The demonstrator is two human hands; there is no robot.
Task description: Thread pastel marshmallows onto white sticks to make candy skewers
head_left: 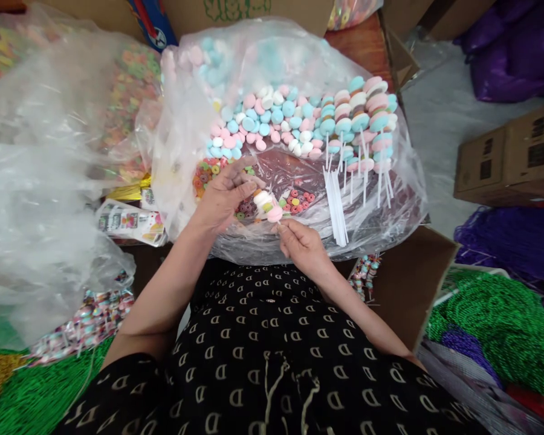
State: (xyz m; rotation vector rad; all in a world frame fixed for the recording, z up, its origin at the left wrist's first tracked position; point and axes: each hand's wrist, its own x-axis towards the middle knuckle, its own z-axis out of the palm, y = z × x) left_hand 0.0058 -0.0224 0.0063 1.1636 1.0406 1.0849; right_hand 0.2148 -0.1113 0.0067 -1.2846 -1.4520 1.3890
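Observation:
A candy skewer (pixel 274 214) with pink, white and yellow-green pieces on a white stick is held at a slant between my hands. My right hand (pixel 301 240) pinches the stick just below the pink candy. My left hand (pixel 229 190) is closed at the skewer's upper end, by a brownish ring; its fingertips partly hide what they grip. Beneath and around my left hand lie small coloured candy rings (pixel 205 176), with red rings (pixel 303 198) to the right. Pink, white and blue round candies (pixel 263 115) are heaped beyond.
Finished-looking skewers (pixel 361 115) are stacked at the right, near a bundle of white sticks (pixel 336 208). Clear plastic (pixel 372 229) covers the work surface. A large bag of coloured rings (pixel 129 103) stands left. An open cardboard box (pixel 399 284) is at my right; green beads (pixel 498 320) lie beyond.

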